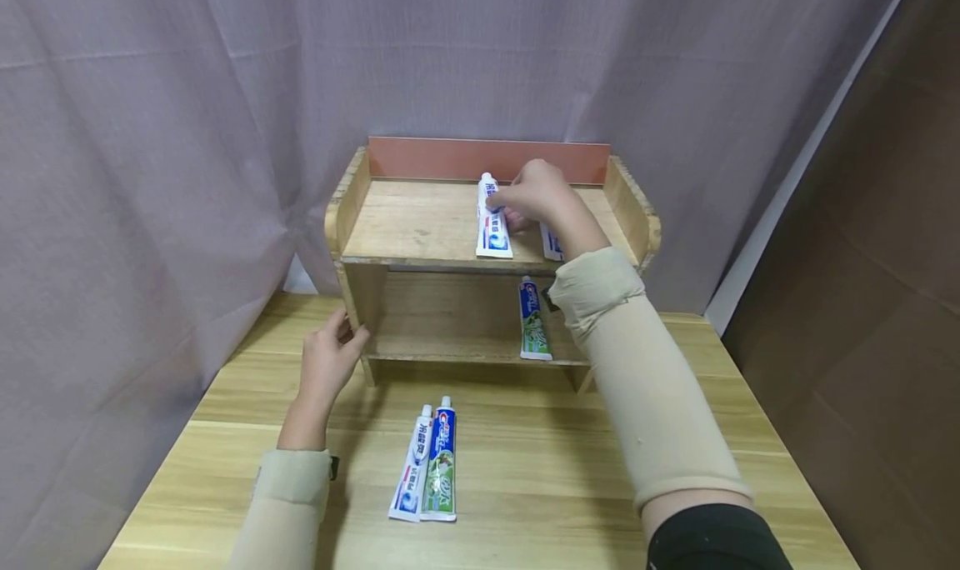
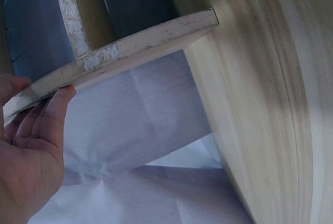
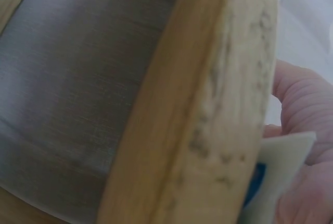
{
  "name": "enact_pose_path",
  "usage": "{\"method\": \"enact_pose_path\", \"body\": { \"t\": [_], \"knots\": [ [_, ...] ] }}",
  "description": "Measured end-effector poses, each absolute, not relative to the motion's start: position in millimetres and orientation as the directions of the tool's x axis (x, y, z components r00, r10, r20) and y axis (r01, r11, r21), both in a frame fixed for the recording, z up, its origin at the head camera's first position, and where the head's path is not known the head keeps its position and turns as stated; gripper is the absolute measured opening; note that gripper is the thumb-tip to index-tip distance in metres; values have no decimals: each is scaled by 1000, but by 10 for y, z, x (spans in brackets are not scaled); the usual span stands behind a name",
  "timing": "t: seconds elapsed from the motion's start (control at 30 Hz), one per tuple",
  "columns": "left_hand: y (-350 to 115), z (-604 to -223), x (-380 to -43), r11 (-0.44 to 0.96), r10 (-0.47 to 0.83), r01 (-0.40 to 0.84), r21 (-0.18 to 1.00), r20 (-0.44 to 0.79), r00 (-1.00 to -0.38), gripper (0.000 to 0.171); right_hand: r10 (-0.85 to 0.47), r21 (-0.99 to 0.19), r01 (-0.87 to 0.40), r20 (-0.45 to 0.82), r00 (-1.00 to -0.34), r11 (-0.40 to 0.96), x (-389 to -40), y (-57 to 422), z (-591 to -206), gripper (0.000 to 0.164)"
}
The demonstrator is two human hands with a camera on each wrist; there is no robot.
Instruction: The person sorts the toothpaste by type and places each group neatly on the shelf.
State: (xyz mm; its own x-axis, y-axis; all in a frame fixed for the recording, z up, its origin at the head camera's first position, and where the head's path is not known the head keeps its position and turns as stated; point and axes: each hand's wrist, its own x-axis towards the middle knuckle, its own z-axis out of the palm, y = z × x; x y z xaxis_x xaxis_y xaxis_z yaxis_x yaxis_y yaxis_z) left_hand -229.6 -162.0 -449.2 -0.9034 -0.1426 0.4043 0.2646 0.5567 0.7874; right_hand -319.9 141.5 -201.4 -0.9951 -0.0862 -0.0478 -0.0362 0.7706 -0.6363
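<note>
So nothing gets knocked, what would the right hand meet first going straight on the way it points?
The white toothpaste tube the right hand touches. Beyond it, the way looks free across the upper shelf, perhaps to its left side panel, though depth is unclear.

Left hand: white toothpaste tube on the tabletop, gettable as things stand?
Probably yes. The left hand would have to release the wooden shelf's left side panel first, but nothing visible stands between that hand and the white toothpaste tube, whose left edge is unobstructed.
</note>
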Motion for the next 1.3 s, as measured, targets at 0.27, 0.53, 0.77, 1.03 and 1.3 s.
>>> {"method": "enact_pose_path", "body": {
  "t": [0.27, 0.53, 0.77, 1.03, 1.3],
  "knots": [
    [-1617, -4482, -2306, 553, -144, 265, 790, 404, -903, 37, -90, -639, -63, -10, -996, 767, -3165, 1431, -1997, 28],
    [-1618, -4485, -2304, 551, -146, 267, 791, 406, -902, 36, -106, -635, -93, 18, -994, 767, -3130, 1460, -1984, 31],
    [-1615, -4500, -2319, 546, -135, 277, 790, 410, -902, 38, -103, -656, -94, 24, -994, 749, -3084, 1494, -1943, 35],
    [-1603, -4506, -2313, 543, -134, 284, 790, 416, -899, 38, -118, -670, -147, 88, -989, 728, -2952, 1532, -1939, 35],
    [-1603, -4487, -2320, 538, -137, 273, 797, 402, -905, 39, -150, -690, -229, 174, -973, 686, -2782, 1525, -1972, 34]
  ]
}}
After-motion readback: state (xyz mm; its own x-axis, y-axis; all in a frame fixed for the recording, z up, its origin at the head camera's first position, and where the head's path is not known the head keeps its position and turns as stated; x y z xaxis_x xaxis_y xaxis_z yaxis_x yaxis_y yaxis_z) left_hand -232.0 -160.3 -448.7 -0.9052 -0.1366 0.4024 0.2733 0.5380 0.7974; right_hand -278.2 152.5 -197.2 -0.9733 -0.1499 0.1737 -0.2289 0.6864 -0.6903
